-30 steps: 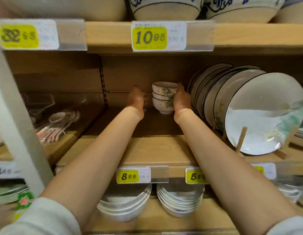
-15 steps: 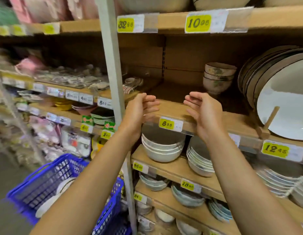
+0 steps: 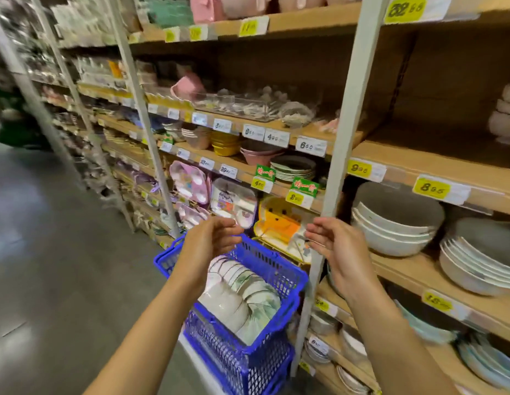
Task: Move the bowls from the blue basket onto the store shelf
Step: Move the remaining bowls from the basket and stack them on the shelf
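Head view | left hand (image 3: 209, 242), right hand (image 3: 338, 249): empty, fingers loosely curled, above blue basket (image 3: 272, 357) | bowls (image 3: 242, 295): nested inside basket, near shelf (image 3: 436, 169) front edge | judged: reaching for next pickup.

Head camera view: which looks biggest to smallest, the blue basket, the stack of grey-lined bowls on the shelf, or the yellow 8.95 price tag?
1. blue basket, though it sits nearest the camera.
2. stack of grey-lined bowls.
3. yellow 8.95 price tag, clearly smallest.
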Motion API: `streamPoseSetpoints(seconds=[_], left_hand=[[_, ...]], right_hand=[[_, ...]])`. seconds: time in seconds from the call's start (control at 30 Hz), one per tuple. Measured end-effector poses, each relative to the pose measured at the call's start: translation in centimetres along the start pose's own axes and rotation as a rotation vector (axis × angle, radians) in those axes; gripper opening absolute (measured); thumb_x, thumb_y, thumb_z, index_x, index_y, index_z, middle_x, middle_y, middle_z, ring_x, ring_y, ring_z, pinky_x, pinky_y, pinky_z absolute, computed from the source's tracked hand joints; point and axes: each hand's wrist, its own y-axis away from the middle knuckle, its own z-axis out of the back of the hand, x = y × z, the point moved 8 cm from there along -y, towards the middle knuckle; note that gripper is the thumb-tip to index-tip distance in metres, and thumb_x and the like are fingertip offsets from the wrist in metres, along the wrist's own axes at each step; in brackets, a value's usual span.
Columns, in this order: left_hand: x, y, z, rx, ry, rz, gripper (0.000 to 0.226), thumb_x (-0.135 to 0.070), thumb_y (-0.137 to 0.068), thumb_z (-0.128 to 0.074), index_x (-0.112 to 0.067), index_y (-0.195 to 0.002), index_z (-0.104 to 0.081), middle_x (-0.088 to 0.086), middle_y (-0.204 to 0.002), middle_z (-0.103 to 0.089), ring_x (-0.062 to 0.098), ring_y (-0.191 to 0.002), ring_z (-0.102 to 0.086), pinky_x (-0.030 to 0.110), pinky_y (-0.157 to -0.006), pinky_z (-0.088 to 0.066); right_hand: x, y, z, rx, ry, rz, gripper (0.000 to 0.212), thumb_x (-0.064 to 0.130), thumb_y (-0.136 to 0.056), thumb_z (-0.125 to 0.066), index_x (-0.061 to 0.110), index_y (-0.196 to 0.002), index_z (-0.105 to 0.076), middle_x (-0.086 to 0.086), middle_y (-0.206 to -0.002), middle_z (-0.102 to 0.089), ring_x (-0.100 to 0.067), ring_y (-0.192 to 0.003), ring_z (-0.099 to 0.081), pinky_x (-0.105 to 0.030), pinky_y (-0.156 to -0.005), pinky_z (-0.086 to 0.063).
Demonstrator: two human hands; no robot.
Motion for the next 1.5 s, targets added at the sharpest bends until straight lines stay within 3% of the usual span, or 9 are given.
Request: streamPoseSetpoints(seconds=[0.2,0.4,0.63,0.77,0.87,1.07,1.2,1.3,1.5], left_hand=[[3.1,-1.1,13.3,-0.101,-0.075,0.117,0.029,-0.014,-0.095,-0.038,-0.009,-0.086,-0.065,0.002,-0.071,-0.074,0.013,-0.061,-0.067,0.020,-0.056,-0.053],[6.8,-3.3,20.9,-0.124,-0.123,0.269,0.025,-0.015,-0.092,-0.040,-0.011,-0.084,-0.064,0.006,-0.078,-0.073,0.018,-0.065,-0.064,0.025,-0.062,-0.048],[11.0,-9.9,24.3,-0.095,-0.224,0.384,0.027,-0.019,-0.095,-0.040,-0.009,-0.088,-0.064,0.009,-0.084,-0.074,0.023,-0.076,-0.066,0.032,-0.075,-0.049],[13.0,-15.8,24.1,-0.042,-0.339,0.392,0.018,-0.012,-0.092,-0.045,-0.007,-0.088,-0.061,0.009,-0.084,-0.066,0.022,-0.073,-0.059,0.025,-0.062,-0.046],[15.2,-20.1,24.0,-0.011,-0.443,0.433,0.019,-0.014,-0.093,-0.041,-0.010,-0.082,-0.056,0.008,-0.077,-0.057,0.021,-0.067,-0.051,0.026,-0.057,-0.038],[19.8,-27.6,23.4,0.119,-0.797,0.446,0.028,-0.012,-0.095,-0.042,-0.008,-0.069,-0.052,0.017,-0.078,-0.058,0.028,-0.073,-0.054,0.038,-0.069,-0.045],[24.0,-30.7,22.8,0.254,-0.990,0.500,0.024,-0.018,-0.094,-0.047,-0.001,-0.100,-0.062,0.022,-0.111,-0.064,0.036,-0.108,-0.060,0.036,-0.090,-0.048],[26.8,-32.3,21.6,0.412,-1.115,0.515,0.014,-0.018,-0.091,-0.050,-0.008,-0.088,-0.060,0.015,-0.098,-0.065,0.034,-0.105,-0.061,0.032,-0.078,-0.043],[34.0,-33.7,19.9,0.742,-1.184,0.685,0.032,-0.018,-0.091,-0.055,-0.005,-0.120,-0.057,0.013,-0.117,-0.064,0.025,-0.104,-0.061,0.023,-0.083,-0.046]], right_hand=[[-10.0,0.6,-8.6,0.032,0.120,-0.127,0.017,0.013,-0.091,-0.053,0.013,-0.083,-0.068,-0.004,-0.071,-0.073,-0.013,-0.064,-0.070,-0.024,-0.062,-0.053],[-17.6,0.0,-13.7,0.013,0.259,-0.282,0.017,0.013,-0.093,-0.051,0.009,-0.088,-0.067,-0.009,-0.083,-0.070,-0.017,-0.070,-0.065,-0.028,-0.068,-0.048],[-24.8,-4.1,-16.3,-0.031,0.440,-0.415,0.011,0.010,-0.091,-0.055,0.006,-0.087,-0.064,-0.009,-0.079,-0.064,-0.017,-0.066,-0.056,-0.028,-0.059,-0.039],[-29.3,-9.0,-17.0,-0.075,0.549,-0.452,0.016,0.007,-0.092,-0.052,0.006,-0.077,-0.059,-0.009,-0.072,-0.060,-0.019,-0.060,-0.051,-0.027,-0.053,-0.034],[-32.4,-13.0,-17.1,-0.056,0.739,-0.421,0.020,0.010,-0.093,-0.051,0.011,-0.074,-0.059,-0.016,-0.086,-0.061,-0.027,-0.079,-0.057,-0.033,-0.068,-0.040],[-38.8,-17.0,-17.7,0.129,1.224,-0.460,0.034,0.019,-0.098,-0.040,-0.001,-0.117,-0.061,-0.018,-0.126,-0.059,-0.030,-0.119,-0.054,-0.029,-0.090,-0.043],[-42.0,-17.3,-17.9,0.189,1.405,-0.505,0.034,0.025,-0.094,-0.049,0.004,-0.118,-0.059,-0.017,-0.124,-0.060,-0.031,-0.115,-0.057,-0.031,-0.088,-0.048],[-43.3,-18.1,-18.2,0.183,1.495,-0.489,0.034,0.019,-0.090,-0.050,0.006,-0.120,-0.061,-0.014,-0.126,-0.059,-0.030,-0.118,-0.054,-0.034,-0.095,-0.050],[-45.5,-19.3,-17.5,0.126,1.667,-0.581,0.041,0.007,-0.092,-0.048,-0.004,-0.132,-0.047,-0.021,-0.133,-0.051,-0.034,-0.123,-0.050,-0.039,-0.098,-0.046]])
